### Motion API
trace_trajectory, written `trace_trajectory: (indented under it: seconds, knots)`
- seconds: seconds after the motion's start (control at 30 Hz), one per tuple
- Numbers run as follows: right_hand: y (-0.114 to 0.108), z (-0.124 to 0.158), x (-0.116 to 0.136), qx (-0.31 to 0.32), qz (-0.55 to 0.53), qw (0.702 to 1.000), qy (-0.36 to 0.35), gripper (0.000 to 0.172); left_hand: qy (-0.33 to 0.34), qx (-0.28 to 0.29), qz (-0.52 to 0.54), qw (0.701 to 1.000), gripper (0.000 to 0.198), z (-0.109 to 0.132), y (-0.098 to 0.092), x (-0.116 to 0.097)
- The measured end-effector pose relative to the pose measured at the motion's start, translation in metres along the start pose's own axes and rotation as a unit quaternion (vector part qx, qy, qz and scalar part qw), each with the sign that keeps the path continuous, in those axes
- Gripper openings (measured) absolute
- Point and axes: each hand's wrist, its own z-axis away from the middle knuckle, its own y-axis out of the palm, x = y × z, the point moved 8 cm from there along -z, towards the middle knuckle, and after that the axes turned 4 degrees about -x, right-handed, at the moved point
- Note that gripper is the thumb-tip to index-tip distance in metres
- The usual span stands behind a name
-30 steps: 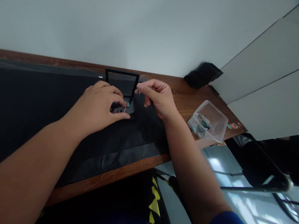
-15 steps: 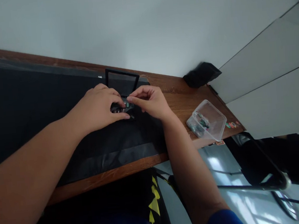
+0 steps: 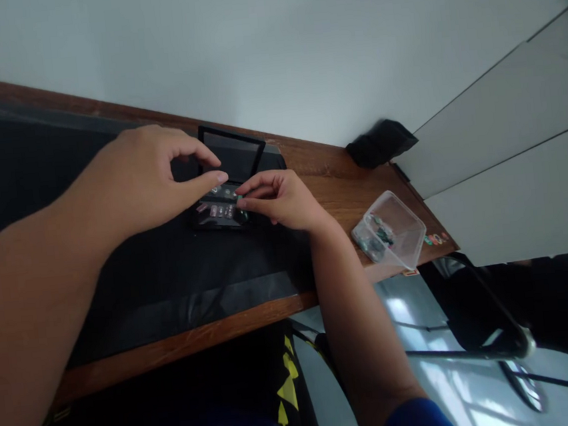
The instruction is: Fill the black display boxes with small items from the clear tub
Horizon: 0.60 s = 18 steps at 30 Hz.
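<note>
A small black hinged case (image 3: 220,214) lies open on a black mat (image 3: 133,268), its lid (image 3: 236,152) standing up at the back. Small coloured pieces sit in rows in its tray. My right hand (image 3: 277,201) rests at the tray's right edge, thumb and forefinger pinched on a small greenish piece. My left hand (image 3: 147,176) hovers above the tray's left side, thumb and forefinger curled toward each other; I cannot make out anything between them.
The mat covers most of a wooden table (image 3: 342,187) against a white wall. A clear plastic tub (image 3: 391,235) with small parts sits near the table's right corner. A black object (image 3: 380,142) lies at the back right. A chair (image 3: 480,328) stands below right.
My left hand lifted off the tray and moved left and up, uncovering the pieces. My right hand came down from beside the lid to the tray's right edge.
</note>
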Motion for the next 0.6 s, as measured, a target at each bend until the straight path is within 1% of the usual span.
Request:
trace_trajectory:
  seconds: [0.17,0.3,0.5,0.6]
  knots:
    - [-0.008,-0.002,0.005,-0.032,0.021,0.998,-0.048,0.038,0.019,0.007,-0.031,0.999,0.052,-0.001,0.003,-0.001]
    - [-0.013,-0.002,0.005,-0.054,0.062,0.995,-0.062,0.031,0.010,0.014,-0.042,0.999,0.052,-0.001,0.005,0.002]
    - [-0.017,0.002,0.011,-0.065,0.090,0.992,-0.064,0.031,-0.020,0.031,-0.039,0.999,0.052,0.000,0.009,0.010]
    - [-0.016,0.004,0.013,-0.048,0.085,0.993,-0.062,0.032,-0.036,0.045,-0.064,0.996,0.047,0.000,0.009,0.014]
